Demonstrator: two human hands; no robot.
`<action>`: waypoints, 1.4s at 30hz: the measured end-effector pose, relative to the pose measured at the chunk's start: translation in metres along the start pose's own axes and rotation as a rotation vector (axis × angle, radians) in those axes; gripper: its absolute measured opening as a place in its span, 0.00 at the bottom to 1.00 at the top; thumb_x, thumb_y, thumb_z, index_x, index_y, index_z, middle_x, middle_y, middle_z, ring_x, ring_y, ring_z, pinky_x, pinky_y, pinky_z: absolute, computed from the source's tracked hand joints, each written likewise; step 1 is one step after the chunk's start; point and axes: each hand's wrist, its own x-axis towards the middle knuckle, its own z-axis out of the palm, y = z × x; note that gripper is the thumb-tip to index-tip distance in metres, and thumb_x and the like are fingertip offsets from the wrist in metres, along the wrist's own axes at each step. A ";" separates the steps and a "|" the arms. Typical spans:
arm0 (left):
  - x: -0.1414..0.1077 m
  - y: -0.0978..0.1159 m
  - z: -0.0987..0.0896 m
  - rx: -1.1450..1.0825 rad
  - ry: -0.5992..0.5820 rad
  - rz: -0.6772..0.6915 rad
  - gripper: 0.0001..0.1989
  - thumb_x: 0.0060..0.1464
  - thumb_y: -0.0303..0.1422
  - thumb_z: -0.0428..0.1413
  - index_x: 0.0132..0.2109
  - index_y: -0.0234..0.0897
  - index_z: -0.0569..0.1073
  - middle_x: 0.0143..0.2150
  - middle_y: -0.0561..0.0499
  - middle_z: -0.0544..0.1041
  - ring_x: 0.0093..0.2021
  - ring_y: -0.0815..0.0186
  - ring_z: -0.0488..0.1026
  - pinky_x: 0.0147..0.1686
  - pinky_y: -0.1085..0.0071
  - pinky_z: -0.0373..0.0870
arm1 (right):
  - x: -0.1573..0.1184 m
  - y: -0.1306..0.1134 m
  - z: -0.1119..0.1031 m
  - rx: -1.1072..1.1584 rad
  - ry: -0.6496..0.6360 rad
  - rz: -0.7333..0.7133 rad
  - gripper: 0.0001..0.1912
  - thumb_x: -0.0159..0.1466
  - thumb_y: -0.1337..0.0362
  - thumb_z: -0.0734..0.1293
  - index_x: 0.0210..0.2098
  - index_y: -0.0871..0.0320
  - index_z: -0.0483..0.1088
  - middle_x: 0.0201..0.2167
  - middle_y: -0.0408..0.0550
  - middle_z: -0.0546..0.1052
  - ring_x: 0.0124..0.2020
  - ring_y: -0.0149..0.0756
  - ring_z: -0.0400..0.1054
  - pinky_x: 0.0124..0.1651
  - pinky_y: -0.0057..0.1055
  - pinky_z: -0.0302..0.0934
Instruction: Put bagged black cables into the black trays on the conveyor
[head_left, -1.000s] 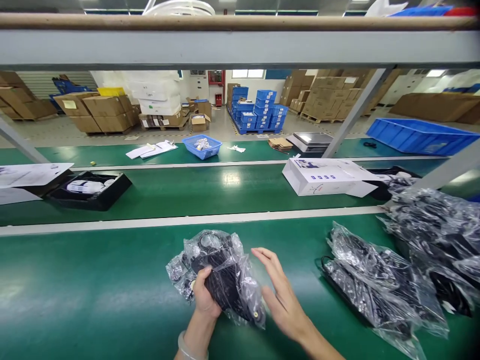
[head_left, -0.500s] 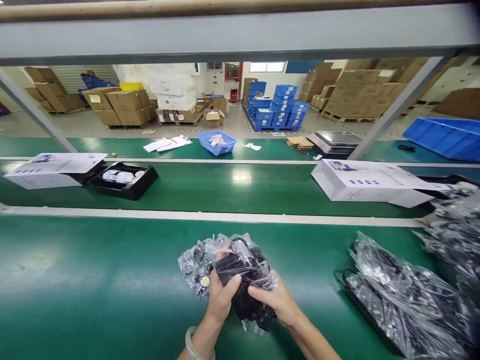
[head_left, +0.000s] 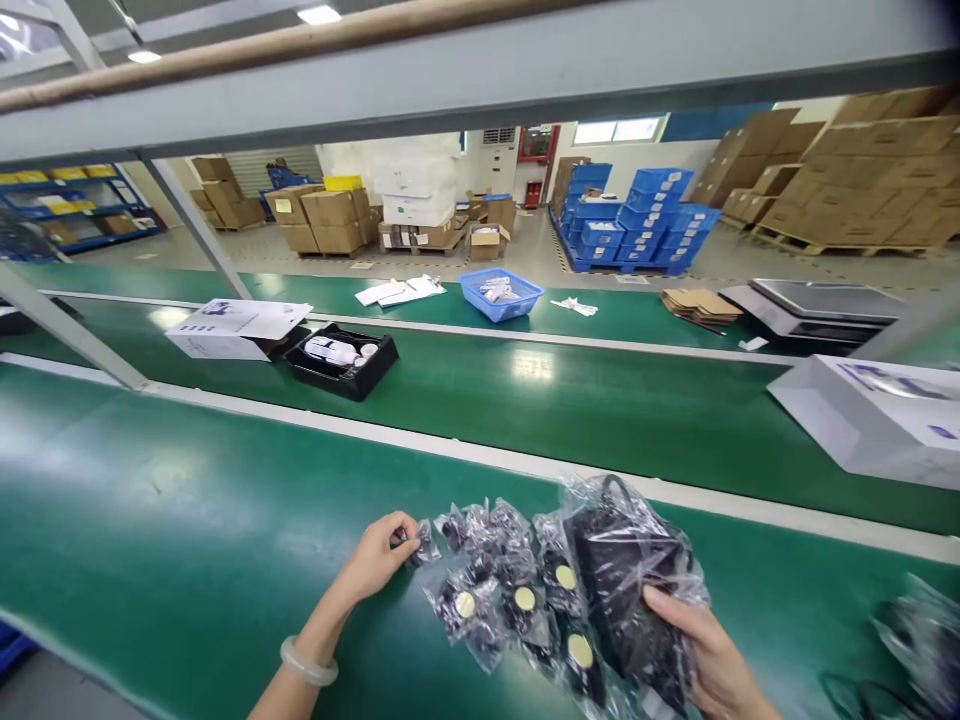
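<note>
Left hand (head_left: pixel 386 555) pinches small packet (head_left: pixel 426 544) — right hand (head_left: pixel 712 650) grips bagged item (head_left: pixel 630 590).

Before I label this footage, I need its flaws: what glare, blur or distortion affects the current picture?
Head view: glare whitens patches of the green flat work surface; wrinkled clear plastic bags throw small highlights; the bagged black item at the lower right edge is smeared; the grey overhead beam runs tilted.

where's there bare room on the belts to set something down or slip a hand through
Free: the near green belt left of the left hand; the middle belt between the open black tray and white printed carton.
Crowded: between the hands, with small clear-bagged black parts beside the large clear-bagged black item.
</note>
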 end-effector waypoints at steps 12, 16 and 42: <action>0.211 -0.019 -0.243 0.456 0.789 0.037 0.19 0.51 0.24 0.54 0.51 0.30 0.67 0.50 0.37 0.71 0.51 0.50 0.67 0.55 0.54 0.61 | 0.049 -0.049 0.080 -0.441 -0.016 -0.127 0.47 0.44 0.52 0.77 0.59 0.60 0.63 0.48 0.60 0.74 0.52 0.61 0.66 0.60 0.53 0.56; 0.220 -0.057 -0.236 0.477 0.825 -0.034 0.27 0.52 0.23 0.53 0.59 0.24 0.61 0.58 0.31 0.65 0.59 0.48 0.61 0.60 0.54 0.57 | 0.074 -0.064 0.116 -0.660 -0.128 -0.259 0.40 0.47 0.50 0.76 0.56 0.60 0.67 0.50 0.60 0.73 0.53 0.61 0.66 0.58 0.52 0.60; 0.168 -0.142 -0.188 0.475 0.777 -0.002 0.19 0.53 0.41 0.45 0.44 0.32 0.71 0.48 0.38 0.71 0.50 0.50 0.67 0.52 0.53 0.64 | 0.326 0.025 0.413 -1.943 -0.301 -1.022 0.34 0.50 0.54 0.75 0.48 0.72 0.66 0.52 0.68 0.65 0.53 0.56 0.60 0.55 0.41 0.59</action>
